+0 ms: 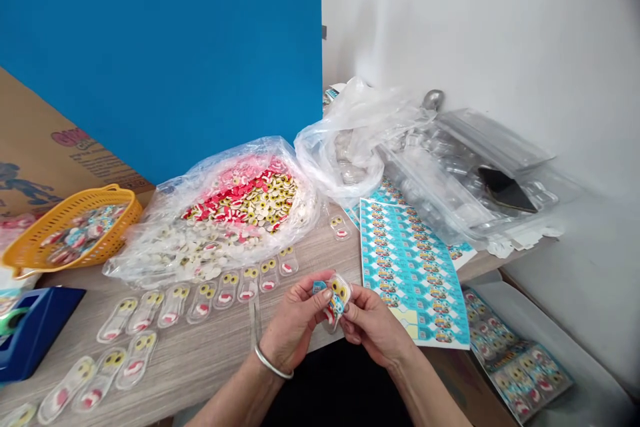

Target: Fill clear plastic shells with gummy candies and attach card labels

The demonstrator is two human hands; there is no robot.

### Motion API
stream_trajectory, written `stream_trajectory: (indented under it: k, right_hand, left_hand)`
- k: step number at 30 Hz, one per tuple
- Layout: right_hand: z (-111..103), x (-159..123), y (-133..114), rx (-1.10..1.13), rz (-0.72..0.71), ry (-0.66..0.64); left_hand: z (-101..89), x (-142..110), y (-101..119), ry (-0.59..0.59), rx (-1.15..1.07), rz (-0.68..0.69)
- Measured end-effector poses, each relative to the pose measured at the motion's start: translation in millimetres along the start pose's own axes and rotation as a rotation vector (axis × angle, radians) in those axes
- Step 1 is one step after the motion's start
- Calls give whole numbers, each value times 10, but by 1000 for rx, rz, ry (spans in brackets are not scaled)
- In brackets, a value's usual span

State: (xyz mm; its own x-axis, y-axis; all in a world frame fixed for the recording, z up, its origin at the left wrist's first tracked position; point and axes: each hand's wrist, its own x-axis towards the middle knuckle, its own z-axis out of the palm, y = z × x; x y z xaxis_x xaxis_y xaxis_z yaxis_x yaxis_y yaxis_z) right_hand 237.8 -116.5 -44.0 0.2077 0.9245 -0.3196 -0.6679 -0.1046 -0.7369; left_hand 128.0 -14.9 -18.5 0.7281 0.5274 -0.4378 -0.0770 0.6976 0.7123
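Two hands meet over the near edge of the table (215, 357), both closed on one small clear pack (341, 289). The left hand (300, 313) pinches it from one side between thumb and fingers, together with a printed blue label (337, 305); the right hand (371, 321) grips the opposite side with its thumb and bent fingers. The pack is held up off the table, tilted, with yellow discs showing at its top. How far the label is stuck down cannot be told, since the fingers hide part of it.

The step in hand looks to be wrapping the label around the filled pack. The next move seems to call for a firm thumb press along the label, kept straight across the middle, with the pack squeezed shut so the loose pieces inside stay put.

Just beside the right hand lies the label sheet (415, 260), with a pale yellow bare patch near its lower left corner where labels appear to have been peeled off. To the left, eight filled packs (174, 305) stand in a slanting row, with more in a second row nearer the person, none with a visible label. Behind them a plastic bag (165, 240) spills over with loose pieces (245, 203), and an orange basket (131, 215) holds packs that seem to be labelled.
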Motion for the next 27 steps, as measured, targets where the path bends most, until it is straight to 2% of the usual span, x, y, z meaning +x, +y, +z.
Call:
stream_trajectory:
  k: [4, 6, 8, 11, 12, 14, 19, 23, 27]
  right_hand:
    - [10, 71, 53, -17, -39, 107]
    - [12, 121, 75, -102, -80, 175]
    - [7, 163, 84, -293, -204, 287]
    - [-2, 182, 64, -681, -483, 523]
    - [-3, 175, 49, -777, -537, 552]
    - [-2, 151, 14, -850, -549, 528]
    - [9, 113, -30, -677, -423, 444]
    - [-1, 105, -52, -578, -396, 393]
    - [-52, 55, -105, -505, -377, 326]
  left_hand:
    - [22, 13, -29, 32, -63, -12]
    - [52, 15, -31, 56, -102, -29]
    - [82, 25, -28, 75, -143, -35]
    - [105, 67, -32, 117, -198, -19]
    - [106, 88, -39, 144, -207, -1]
    - [104, 135, -58, 209, -202, 57]
    - [108, 211, -132, 305, -62, 220]
    - [72, 191, -150, 300, 99, 282]
    - [-15, 126, -58, 250, 208, 260]
